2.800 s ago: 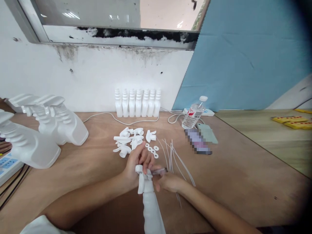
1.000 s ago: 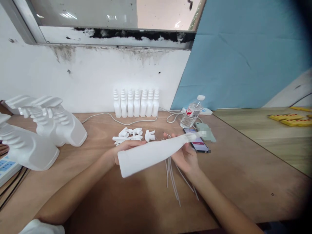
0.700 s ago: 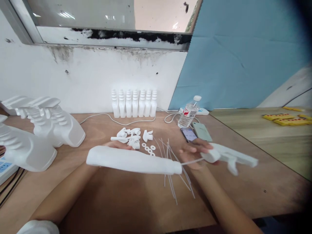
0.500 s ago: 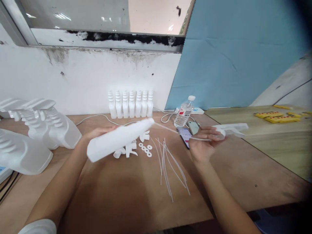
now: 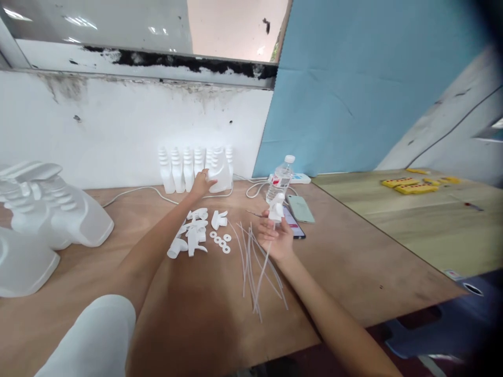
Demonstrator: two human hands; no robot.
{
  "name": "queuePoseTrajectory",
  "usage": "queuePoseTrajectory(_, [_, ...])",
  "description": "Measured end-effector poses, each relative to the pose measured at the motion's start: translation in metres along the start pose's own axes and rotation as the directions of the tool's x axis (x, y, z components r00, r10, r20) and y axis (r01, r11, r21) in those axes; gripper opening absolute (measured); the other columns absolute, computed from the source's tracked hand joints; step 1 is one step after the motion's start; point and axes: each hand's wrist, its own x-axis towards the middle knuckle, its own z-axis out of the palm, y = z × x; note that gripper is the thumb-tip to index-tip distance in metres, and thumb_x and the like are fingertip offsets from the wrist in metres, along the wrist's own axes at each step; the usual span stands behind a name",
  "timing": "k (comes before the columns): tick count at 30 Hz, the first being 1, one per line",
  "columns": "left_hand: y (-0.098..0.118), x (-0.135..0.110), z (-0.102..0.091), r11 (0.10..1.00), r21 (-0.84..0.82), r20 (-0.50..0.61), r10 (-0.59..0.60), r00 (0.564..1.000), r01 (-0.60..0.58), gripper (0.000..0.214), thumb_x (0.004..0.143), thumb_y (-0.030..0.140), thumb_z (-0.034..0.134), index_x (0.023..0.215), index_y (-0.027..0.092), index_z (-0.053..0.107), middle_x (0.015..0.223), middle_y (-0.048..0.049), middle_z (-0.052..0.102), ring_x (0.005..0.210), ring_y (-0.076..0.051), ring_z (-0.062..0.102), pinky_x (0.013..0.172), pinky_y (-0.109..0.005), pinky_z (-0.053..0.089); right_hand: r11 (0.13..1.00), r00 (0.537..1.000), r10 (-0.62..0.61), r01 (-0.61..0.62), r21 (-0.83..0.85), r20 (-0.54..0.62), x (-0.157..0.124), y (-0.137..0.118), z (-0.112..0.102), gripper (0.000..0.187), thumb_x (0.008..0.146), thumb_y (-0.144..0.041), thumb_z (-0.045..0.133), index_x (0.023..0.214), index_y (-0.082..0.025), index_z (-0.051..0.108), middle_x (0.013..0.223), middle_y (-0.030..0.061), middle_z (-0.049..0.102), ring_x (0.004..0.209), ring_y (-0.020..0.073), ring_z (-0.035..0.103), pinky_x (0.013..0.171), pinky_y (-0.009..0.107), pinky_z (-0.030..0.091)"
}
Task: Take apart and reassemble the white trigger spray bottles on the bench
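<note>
My left hand [image 5: 201, 184] reaches far forward and grips a white bottle [image 5: 219, 174] at the row of white bottles [image 5: 178, 170] standing against the wall. My right hand [image 5: 275, 238] is raised over the table and holds a white trigger sprayer head [image 5: 275, 208] with its thin dip tube [image 5: 265, 262] hanging down toward me. Below it lie loose clear tubes [image 5: 248, 256]. Several white sprayer heads [image 5: 192, 230] and small white washers [image 5: 220, 242] lie between my arms.
Large white bottles [image 5: 55, 214] sit at the left. A water bottle [image 5: 280, 179], two phones [image 5: 298, 212] and a power strip [image 5: 294, 178] with white cables lie at the back right. Yellow pieces [image 5: 408, 186] rest on the neighbouring table. A blue panel leans behind.
The sprayer head with its tube was pulled out of the bottle. My left hand carried the bottle forward to the row at the wall; my right hand turned the sprayer head upright.
</note>
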Motion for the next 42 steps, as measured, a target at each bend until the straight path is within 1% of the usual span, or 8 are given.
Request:
queuePoseTrajectory(9, [-0.027,0.008,0.045,0.988,0.132,-0.068,-0.068,0.995,0.077,0.044,0.082,0.015,0.06,0.121,0.008,0.042,0.116,-0.0191,0.055,0.111,-0.03,0.052,0.099,-0.042,0.037,0.995,0.993,-0.094,0.092,-0.025,-0.066,-0.001,-0.009,0.0,0.024,0.082,-0.039,0.062,0.098,-0.022,0.058,0.064,-0.0063,0.051,0.044,0.0043,0.039,0.04,0.014,0.038])
queuePoseTrajectory(17, [-0.004,-0.015,0.035,0.975,0.22,-0.164,0.076,0.984,-0.039,0.049,0.082,0.013,0.054,0.128,0.009,0.038,0.135,-0.0211,0.033,0.129,-0.033,0.032,0.107,-0.046,0.027,0.998,0.994,0.005,-0.012,-0.067,-0.107,0.0,-0.005,0.004,0.023,0.083,-0.037,0.06,0.099,-0.021,0.059,0.059,-0.007,0.045,0.045,0.0056,0.038,0.042,0.014,0.039])
queuePoseTrajectory(21, [0.022,-0.061,0.021,0.955,0.209,-0.059,0.228,0.972,-0.211,0.031,0.084,0.013,0.051,0.114,0.017,0.05,0.119,-0.0103,0.049,0.113,-0.021,0.048,0.1,-0.032,0.037,0.998,0.995,0.007,-0.012,-0.055,-0.095,0.002,-0.003,0.012,0.016,0.084,-0.023,0.058,0.099,-0.019,0.058,0.059,-0.0059,0.041,0.047,0.0071,0.039,0.04,0.014,0.038])
queuePoseTrajectory(26, [0.042,-0.168,0.008,0.928,-0.007,0.245,0.363,0.899,-0.373,0.014,0.09,0.02,0.042,0.098,0.02,0.053,0.1,-0.0062,0.057,0.093,-0.017,0.055,0.085,-0.029,0.044,0.992,0.989,0.021,-0.038,-0.117,-0.147,0.005,-0.002,0.013,0.003,0.086,-0.02,0.056,0.087,-0.021,0.053,0.057,-0.006,0.035,0.046,0.0086,0.036,0.038,0.017,0.037])
queuePoseTrajectory(29, [0.042,-0.22,0.001,0.938,-0.105,0.394,0.345,0.852,-0.331,0.015,0.091,0.021,0.041,0.094,0.02,0.055,0.095,-0.0062,0.06,0.091,-0.017,0.056,0.085,-0.03,0.043,0.982,0.983,0.053,-0.083,-0.167,-0.176,0.006,-0.002,0.004,0.017,0.085,-0.02,0.059,0.075,-0.021,0.046,0.055,-0.0071,0.033,0.042,0.0068,0.031,0.035,0.015,0.032])
queuePoseTrajectory(32, [0.037,-0.242,-0.002,0.941,-0.195,0.446,0.335,0.83,-0.275,0.016,0.092,0.023,0.042,0.093,0.02,0.057,0.092,-0.0057,0.06,0.085,-0.016,0.056,0.078,-0.028,0.044,0.972,0.976,0.07,-0.114,-0.208,-0.208,0.008,-0.001,-0.004,0.024,0.083,-0.022,0.063,0.072,-0.022,0.042,0.053,-0.0082,0.031,0.039,0.0059,0.027,0.032,0.014,0.027])
queuePoseTrajectory(37, [0.026,-0.241,0.001,0.96,-0.271,0.452,0.19,0.872,-0.069,0.018,0.092,0.028,0.044,0.092,0.019,0.059,0.084,-0.0038,0.058,0.07,-0.012,0.051,0.062,-0.023,0.041,0.955,0.961,0.045,-0.121,-0.27,-0.272,0.009,0.005,-0.003,0.03,0.077,-0.022,0.071,0.071,-0.023,0.041,0.05,-0.0106,0.028,0.035,0.0044,0.02,0.028,0.013,0.019])
queuePoseTrajectory(42, [0.018,-0.237,0.008,0.903,-0.381,0.489,0.014,0.872,0.199,0.018,0.089,0.033,0.05,0.09,0.017,0.058,0.074,-0.0008,0.054,0.062,-0.01,0.052,0.054,-0.021,0.04,0.898,0.952,-0.122,-0.016,-0.44,-0.282,0.01,0.009,0.005,0.039,0.071,-0.026,0.078,0.064,-0.021,0.04,0.045,-0.0126,0.024,0.033,0.0026,0.017,0.028,0.012,0.02])
